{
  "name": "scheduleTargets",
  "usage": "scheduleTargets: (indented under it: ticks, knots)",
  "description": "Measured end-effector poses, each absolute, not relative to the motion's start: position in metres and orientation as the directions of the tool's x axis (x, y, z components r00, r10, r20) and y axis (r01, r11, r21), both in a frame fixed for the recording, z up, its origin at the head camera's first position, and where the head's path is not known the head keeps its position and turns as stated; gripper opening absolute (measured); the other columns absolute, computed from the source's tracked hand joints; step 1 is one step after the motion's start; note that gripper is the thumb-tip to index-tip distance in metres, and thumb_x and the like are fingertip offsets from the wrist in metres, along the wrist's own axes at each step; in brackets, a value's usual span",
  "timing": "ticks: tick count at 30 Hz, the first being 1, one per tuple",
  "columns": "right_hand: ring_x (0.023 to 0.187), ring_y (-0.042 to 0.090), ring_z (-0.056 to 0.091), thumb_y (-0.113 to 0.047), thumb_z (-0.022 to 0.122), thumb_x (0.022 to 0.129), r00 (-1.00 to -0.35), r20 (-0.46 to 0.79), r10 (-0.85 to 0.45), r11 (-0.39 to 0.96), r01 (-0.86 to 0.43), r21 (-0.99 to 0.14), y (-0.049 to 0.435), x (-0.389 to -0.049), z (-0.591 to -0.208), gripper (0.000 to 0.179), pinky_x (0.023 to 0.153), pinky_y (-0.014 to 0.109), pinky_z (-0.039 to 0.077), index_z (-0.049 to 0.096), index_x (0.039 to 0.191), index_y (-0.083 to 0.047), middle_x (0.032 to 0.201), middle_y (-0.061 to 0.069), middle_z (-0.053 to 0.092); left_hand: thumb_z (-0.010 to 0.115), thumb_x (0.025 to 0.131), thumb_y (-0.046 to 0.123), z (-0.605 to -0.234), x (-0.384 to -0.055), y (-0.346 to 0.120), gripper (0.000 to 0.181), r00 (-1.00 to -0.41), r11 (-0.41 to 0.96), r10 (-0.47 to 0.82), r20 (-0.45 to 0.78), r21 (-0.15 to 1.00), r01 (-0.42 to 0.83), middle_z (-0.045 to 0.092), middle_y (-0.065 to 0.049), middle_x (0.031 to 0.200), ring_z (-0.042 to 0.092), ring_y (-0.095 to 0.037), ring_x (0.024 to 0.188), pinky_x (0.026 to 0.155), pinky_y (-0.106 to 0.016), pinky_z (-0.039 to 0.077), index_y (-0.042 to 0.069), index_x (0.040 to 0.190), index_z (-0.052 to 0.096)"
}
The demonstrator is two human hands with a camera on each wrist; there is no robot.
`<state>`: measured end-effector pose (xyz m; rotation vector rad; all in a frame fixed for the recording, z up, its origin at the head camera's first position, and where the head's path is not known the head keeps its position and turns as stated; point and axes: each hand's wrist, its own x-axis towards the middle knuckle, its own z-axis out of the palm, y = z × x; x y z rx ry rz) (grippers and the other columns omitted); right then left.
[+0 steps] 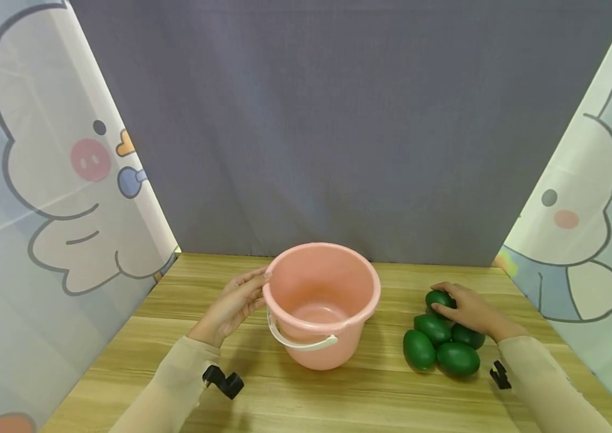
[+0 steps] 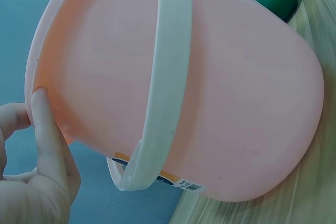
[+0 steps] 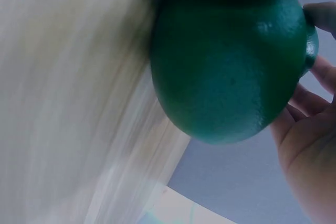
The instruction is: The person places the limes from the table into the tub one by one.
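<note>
Pink, the bucket [image 1: 321, 307] stood on the counter [image 1: 371, 403] at lower centre, its rim [image 1: 306, 327] pinched by the left hand [image 1: 234, 305]; at lower right, the right hand [image 1: 471, 310] gripped a green fruit [image 1: 436, 299] beside four others [image 1: 419, 350]

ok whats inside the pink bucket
Nothing shows in the pink bucket: just bare inner wall and part of its floor. The near rim covers the floor's nearest part, so that cannot be seen.

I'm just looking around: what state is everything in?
Pink bucket: upright, nothing visible inside.
White handle: swung down.
Left grip: fingers on the bucket's rim.
Far green oval: held; whether lifted, unclear.
Right grip: fingers round that oval.
Four other green ovals: clustered on the wooden table.
Grey cloth: hanging behind the table.
</note>
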<state>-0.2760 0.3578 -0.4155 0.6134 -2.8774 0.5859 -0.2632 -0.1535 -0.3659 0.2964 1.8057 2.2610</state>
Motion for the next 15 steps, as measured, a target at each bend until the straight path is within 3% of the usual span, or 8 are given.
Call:
scheduleTargets:
  ticks: [15]
  knots:
    - [0.110, 0.043, 0.060, -0.028, 0.068, 0.098, -0.889, 0.267, -0.372, 0.829, -0.448, -0.336, 0.357, -0.269, -0.400, 0.048, 0.084, 0.059, 0.056, 0.056, 0.135, 0.001, 0.130, 0.025, 0.059, 0.054, 0.106, 0.017, -0.367, -0.263, -0.151, 0.047, -0.949, -0.272, 0.314, 0.023, 0.960, -0.067, 0.061, -0.010, 0.113, 0.064, -0.009, 0.087, 0.080, -0.016, 0.059, -0.010, 0.143, 0.044]
